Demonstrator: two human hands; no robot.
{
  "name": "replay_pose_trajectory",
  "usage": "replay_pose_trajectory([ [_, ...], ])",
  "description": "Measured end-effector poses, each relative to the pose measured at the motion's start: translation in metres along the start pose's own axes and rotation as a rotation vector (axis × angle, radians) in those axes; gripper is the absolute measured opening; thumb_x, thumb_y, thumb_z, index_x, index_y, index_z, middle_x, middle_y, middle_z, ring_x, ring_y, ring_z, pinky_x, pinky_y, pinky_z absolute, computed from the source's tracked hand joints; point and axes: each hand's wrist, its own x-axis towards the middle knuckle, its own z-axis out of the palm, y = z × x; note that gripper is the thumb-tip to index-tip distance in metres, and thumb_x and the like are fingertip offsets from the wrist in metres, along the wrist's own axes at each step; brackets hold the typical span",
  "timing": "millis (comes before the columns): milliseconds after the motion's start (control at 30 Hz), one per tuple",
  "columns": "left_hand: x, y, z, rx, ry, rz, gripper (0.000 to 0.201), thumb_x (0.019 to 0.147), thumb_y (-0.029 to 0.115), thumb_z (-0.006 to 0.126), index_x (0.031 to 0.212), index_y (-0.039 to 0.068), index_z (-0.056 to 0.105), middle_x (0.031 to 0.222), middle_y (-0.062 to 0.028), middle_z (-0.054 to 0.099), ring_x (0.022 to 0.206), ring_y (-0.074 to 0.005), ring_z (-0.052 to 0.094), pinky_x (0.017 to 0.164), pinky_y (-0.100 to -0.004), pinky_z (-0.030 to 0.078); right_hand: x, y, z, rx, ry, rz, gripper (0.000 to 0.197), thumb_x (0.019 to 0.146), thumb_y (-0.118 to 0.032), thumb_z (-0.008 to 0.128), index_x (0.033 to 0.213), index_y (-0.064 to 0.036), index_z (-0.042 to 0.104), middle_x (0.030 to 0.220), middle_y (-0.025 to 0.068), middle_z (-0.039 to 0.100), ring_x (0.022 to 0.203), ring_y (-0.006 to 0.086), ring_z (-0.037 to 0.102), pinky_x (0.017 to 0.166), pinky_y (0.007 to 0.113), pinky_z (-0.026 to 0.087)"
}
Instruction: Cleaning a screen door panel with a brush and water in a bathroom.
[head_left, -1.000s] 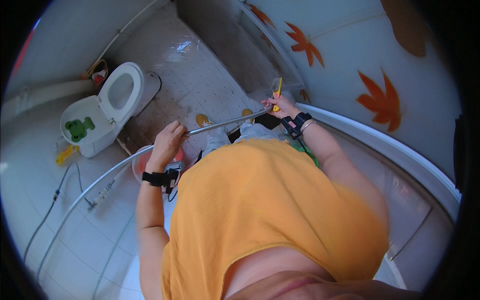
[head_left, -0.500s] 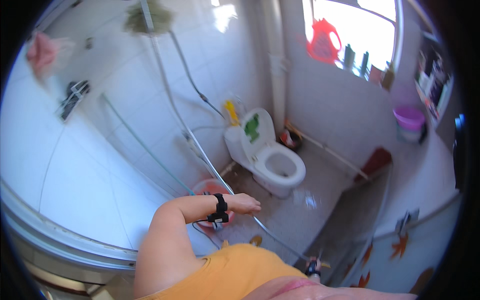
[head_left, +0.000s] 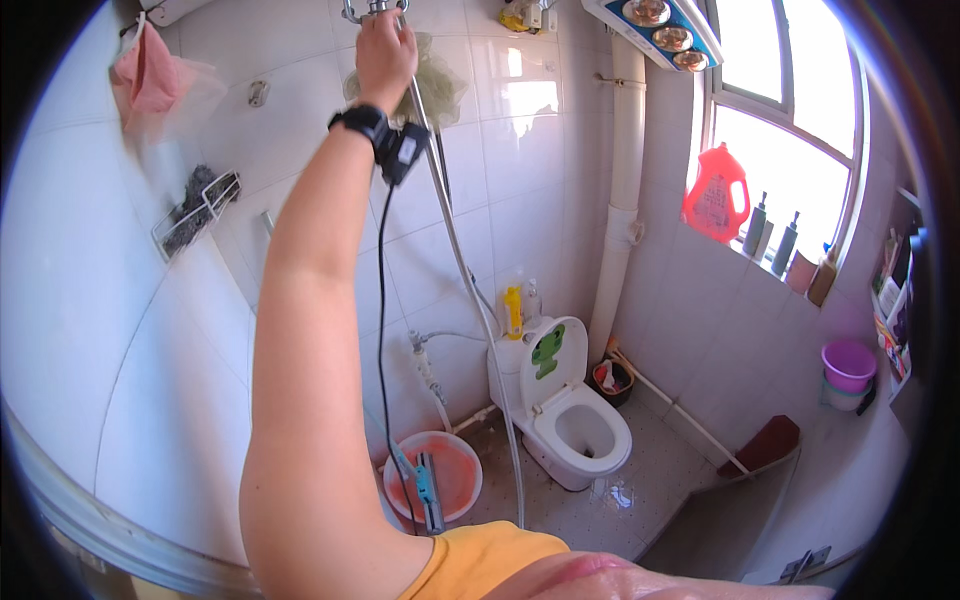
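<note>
My left hand (head_left: 387,58), with a black wrist strap and device (head_left: 385,140), reaches up to a chrome shower tap (head_left: 378,8) at the top of the picture. Its fingers are bent against the metal, and part of the tap is cut off by the frame. From beside this hand a silver shower hose (head_left: 460,245) hangs down past the toilet to my orange top. Behind the wrist hangs a pale green mesh bath puff (head_left: 440,85). My right hand is out of the picture.
A white toilet (head_left: 570,430) with a raised lid stands ahead. Left of it is a tub (head_left: 465,460) with a blue-handled mop or squeegee (head_left: 428,485). A red jug (head_left: 717,195) and bottles line the windowsill. A dark panel (head_left: 715,525) leans at right. Wet patches mark the floor.
My left hand has risen from low by the hose up to the tap. The view has tilted upward. My right hand, seen earlier at the hose's lower end, has gone out of sight.
</note>
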Motion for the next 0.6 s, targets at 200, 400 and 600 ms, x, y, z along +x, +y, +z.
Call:
replay_pose_trajectory([
  [200,0.034,-0.061,0.067,0.162,-0.413,-0.145,0.024,0.077,0.019,0.049,0.093,0.001,0.053,0.09,-0.0212,0.057,0.086,-0.0389,0.054,0.075,-0.0459,0.044,-0.008,-0.016,0.038,-0.033,0.041,-0.005,0.017,0.087,-0.023,0.044,0.086,-0.0061,0.047,0.079,0.0098,0.049,0.073,0.0232,0.052,0.066,0.037,0.048],
  [400,0.052,-0.106,0.09,0.055,-0.516,-0.215,0.025,0.078,0.017,0.047,0.098,0.003,0.053,0.095,-0.0221,0.058,0.091,-0.0396,0.054,0.079,-0.0454,0.043,-0.006,-0.022,0.05,-0.081,0.038,0.004,0.019,0.087,-0.024,0.044,0.091,-0.0052,0.047,0.086,0.0115,0.051,0.08,0.0249,0.054,0.068,0.038,0.048],
  [600,0.049,-0.128,0.098,-0.71,-0.696,-0.625,0.01,0.084,0.013,0.044,0.078,0.006,0.048,0.056,-0.0049,0.051,0.041,-0.0141,0.049,0.032,-0.0293,0.036,-0.044,-0.012,0.005,-0.094,0.115,0.019,0.023,0.087,-0.024,0.044,0.097,-0.0042,0.048,0.094,0.0133,0.052,0.087,0.0267,0.056,0.071,0.04,0.048],
])
